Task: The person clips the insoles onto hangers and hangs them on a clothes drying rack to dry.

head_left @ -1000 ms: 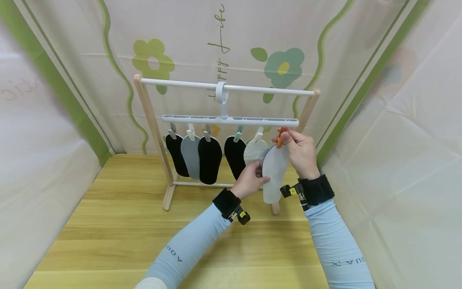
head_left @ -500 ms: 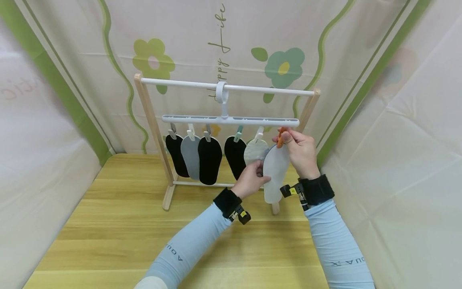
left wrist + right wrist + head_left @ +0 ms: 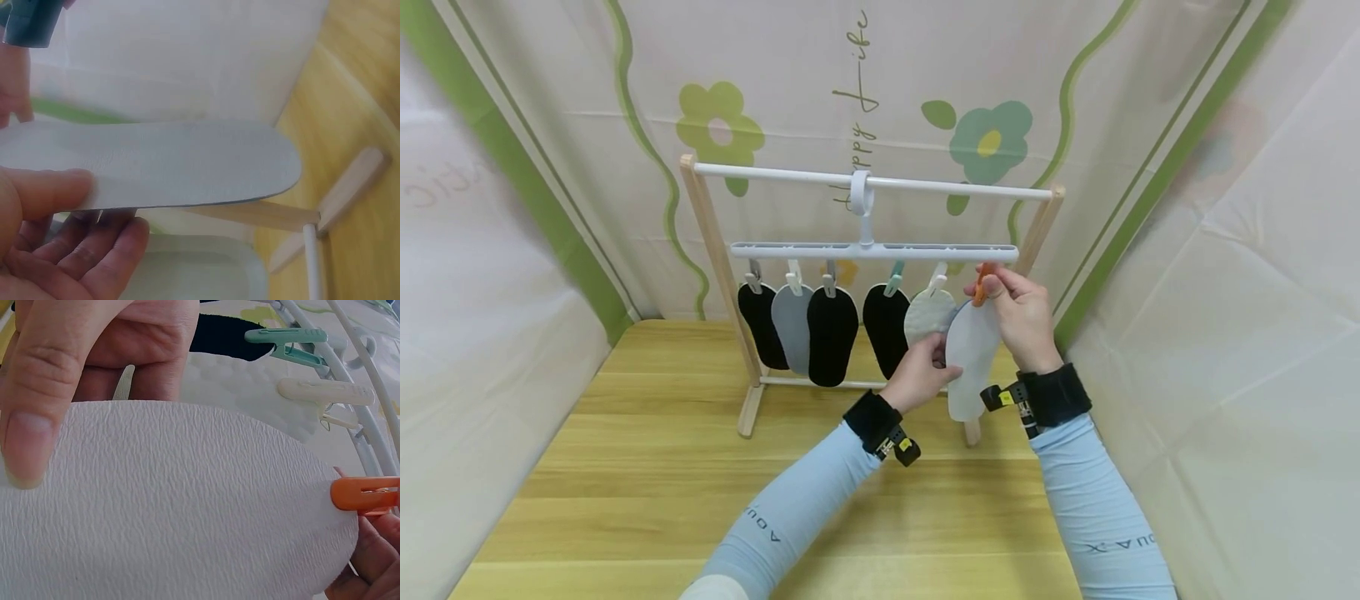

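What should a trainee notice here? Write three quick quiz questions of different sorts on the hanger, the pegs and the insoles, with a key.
1. True or false: the right hand pinches the orange peg.
2. Which insole does the left hand hold? A) black B) white C) grey
3. Fill in: the white peg hanger hangs from the rack's white ____.

Key: 1 true. 2 B. 3 rail.
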Motion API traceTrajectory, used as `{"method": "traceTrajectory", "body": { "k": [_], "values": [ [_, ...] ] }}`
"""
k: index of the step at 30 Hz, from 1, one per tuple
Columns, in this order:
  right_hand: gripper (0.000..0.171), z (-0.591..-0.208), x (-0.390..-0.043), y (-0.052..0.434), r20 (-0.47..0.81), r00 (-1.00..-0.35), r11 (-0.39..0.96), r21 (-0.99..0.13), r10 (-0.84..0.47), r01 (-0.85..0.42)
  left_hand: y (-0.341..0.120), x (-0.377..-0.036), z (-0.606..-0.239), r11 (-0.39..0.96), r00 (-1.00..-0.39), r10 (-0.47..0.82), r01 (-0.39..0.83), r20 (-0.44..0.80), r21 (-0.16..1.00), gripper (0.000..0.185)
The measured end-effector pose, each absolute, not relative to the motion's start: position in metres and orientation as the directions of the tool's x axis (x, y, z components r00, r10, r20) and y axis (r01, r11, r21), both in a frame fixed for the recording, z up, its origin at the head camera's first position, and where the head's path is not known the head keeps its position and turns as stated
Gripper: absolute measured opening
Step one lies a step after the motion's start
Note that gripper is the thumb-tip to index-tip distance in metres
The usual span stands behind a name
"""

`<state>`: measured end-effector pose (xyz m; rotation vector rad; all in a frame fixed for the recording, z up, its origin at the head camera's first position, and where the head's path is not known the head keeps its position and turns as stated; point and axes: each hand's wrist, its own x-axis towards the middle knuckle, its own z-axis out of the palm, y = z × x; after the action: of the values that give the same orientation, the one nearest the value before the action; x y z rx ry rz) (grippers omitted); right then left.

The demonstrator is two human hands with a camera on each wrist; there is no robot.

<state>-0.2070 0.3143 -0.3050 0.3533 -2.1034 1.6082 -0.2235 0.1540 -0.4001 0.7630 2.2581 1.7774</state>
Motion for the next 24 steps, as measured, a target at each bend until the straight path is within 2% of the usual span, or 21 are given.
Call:
{"method": "traceTrajectory", "body": {
  "k": [17,24],
  "values": [
    [0.042,-0.312,-0.2156,0.3181,0.449,-0.893,0.298,-0.859,0.043,-0.417,0.1538,-0.2284,-0.4074,0.164,-0.877,0.448,0.272,0.174,0.948,0.033],
    [0.04,-0.3106,-0.2149,0.3178,0.434,-0.901,0.305,-0.861,0.022,-0.408,0.1538,-0.2299,-0.4096,0.154,-0.881,0.439,0.265,0.175,0.952,0.038]
  ]
}}
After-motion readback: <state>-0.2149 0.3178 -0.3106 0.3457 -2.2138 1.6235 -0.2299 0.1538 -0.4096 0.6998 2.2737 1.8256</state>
